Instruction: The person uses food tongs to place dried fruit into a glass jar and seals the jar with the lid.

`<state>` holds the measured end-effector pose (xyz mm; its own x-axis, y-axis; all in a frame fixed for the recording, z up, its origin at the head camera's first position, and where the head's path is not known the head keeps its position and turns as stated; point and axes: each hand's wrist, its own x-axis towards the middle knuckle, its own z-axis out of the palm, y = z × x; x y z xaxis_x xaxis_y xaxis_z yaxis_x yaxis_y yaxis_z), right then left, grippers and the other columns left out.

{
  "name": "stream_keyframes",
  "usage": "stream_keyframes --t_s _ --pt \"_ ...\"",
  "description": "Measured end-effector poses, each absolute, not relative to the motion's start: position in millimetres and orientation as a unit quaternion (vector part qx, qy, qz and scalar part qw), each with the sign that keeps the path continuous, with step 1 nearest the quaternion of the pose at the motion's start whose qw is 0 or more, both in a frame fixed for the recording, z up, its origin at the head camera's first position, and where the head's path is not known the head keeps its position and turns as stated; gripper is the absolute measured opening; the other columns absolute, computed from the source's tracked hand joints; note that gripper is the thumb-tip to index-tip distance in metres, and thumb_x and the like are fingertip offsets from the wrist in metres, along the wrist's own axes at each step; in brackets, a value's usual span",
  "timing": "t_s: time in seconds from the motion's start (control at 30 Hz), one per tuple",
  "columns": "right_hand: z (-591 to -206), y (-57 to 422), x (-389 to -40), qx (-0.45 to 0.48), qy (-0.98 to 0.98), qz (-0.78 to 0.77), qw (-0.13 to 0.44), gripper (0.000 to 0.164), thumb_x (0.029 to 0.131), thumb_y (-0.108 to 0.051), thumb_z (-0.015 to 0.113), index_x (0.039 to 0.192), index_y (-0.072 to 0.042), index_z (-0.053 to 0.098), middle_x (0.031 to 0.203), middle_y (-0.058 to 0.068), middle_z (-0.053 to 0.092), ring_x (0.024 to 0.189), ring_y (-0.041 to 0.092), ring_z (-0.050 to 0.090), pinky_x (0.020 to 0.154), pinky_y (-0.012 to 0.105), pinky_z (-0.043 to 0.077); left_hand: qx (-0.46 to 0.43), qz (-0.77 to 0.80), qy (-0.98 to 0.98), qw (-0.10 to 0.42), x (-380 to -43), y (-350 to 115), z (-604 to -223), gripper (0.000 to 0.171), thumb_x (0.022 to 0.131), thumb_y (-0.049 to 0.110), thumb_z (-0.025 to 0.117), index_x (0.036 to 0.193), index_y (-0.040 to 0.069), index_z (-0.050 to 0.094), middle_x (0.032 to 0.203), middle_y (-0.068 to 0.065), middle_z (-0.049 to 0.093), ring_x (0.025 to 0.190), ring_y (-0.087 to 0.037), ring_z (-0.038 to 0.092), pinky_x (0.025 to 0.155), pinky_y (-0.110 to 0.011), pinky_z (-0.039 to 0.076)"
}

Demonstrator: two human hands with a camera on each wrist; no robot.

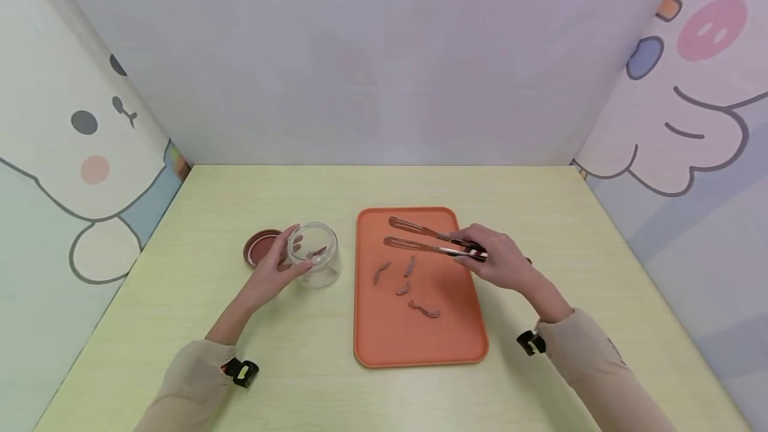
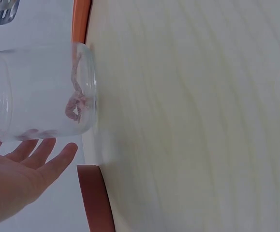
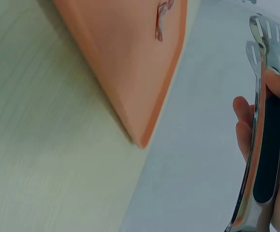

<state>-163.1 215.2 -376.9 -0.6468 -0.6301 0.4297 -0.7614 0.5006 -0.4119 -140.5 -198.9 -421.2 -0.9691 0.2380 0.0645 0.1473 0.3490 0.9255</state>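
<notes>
My left hand [image 1: 273, 277] holds a clear glass jar [image 1: 321, 272] near its rim, thumb on the near side and fingers at the left. Small twisted pinkish-brown pieces [image 2: 77, 104] lie at the jar's bottom in the left wrist view. In my right hand [image 1: 498, 259] is a pair of metal serving tongs [image 3: 269, 140] with dark grip inlays. Their slotted tips are spread apart over the far part of an orange tray [image 1: 384, 339], with nothing between them. Several similar twisted pieces [image 1: 425, 310] lie scattered on the tray, nearer to me than the tongs.
A round reddish-brown lid [image 1: 258, 249] lies on the pale wooden table [image 1: 288, 379], left of the jar and partly behind my left fingers. Light walls [image 1: 384, 85] with cartoon animal prints at the sides stand around the table's back and sides.
</notes>
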Motion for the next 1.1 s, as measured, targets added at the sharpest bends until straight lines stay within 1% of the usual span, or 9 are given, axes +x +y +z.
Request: stream_keyframes --t_s 0.23,0.37,0.5,0.77,1.1 --pt "-384 243 -151 0.389 -0.871 0.297 0.046 0.042 0.073 -0.006 0.071 0.112 -0.013 0.058 0.080 -0.008 0.048 0.060 0.002 0.044 0.049 0.019 0.041 0.120 0.557 0.821 0.041 -141 -199 -422 0.072 0.083 0.022 0.062 0.140 0.017 0.018 0.134 -0.022 0.030 0.124 -0.032 0.028 0.094 -0.047 0.032" --pt "-388 250 -141 0.389 -0.875 0.288 0.024 0.042 0.073 -0.009 0.071 0.112 -0.014 0.057 0.079 -0.012 0.045 0.059 0.001 0.044 0.050 0.019 0.041 0.119 0.558 0.820 0.041 -141 -199 -422 0.072 0.083 0.023 0.063 0.140 0.018 0.018 0.135 -0.022 0.030 0.124 -0.031 0.029 0.094 -0.046 0.032" --pt "-391 253 -131 0.392 -0.874 0.287 0.010 0.043 0.073 -0.012 0.072 0.113 -0.014 0.057 0.078 -0.013 0.045 0.060 0.001 0.045 0.050 0.019 0.042 0.119 0.558 0.820 0.042 -140 -199 -421 0.072 0.083 0.023 0.062 0.139 0.017 0.018 0.135 -0.022 0.030 0.124 -0.031 0.028 0.094 -0.046 0.032" --pt "-395 259 -116 0.407 -0.865 0.292 0.004 0.045 0.073 -0.008 0.072 0.115 -0.015 0.056 0.079 -0.012 0.045 0.060 0.000 0.046 0.050 0.018 0.042 0.119 0.558 0.820 0.041 -140 -199 -421 0.071 0.083 0.022 0.062 0.140 0.017 0.018 0.135 -0.022 0.030 0.124 -0.032 0.028 0.094 -0.046 0.032" --pt "-403 262 -99 0.421 -0.862 0.282 0.026 0.046 0.071 -0.004 0.072 0.113 -0.015 0.057 0.079 -0.012 0.045 0.057 -0.003 0.042 0.047 0.013 0.037 0.122 0.556 0.821 0.042 -140 -199 -422 0.071 0.084 0.022 0.062 0.140 0.017 0.018 0.134 -0.023 0.030 0.123 -0.035 0.027 0.092 -0.047 0.034"
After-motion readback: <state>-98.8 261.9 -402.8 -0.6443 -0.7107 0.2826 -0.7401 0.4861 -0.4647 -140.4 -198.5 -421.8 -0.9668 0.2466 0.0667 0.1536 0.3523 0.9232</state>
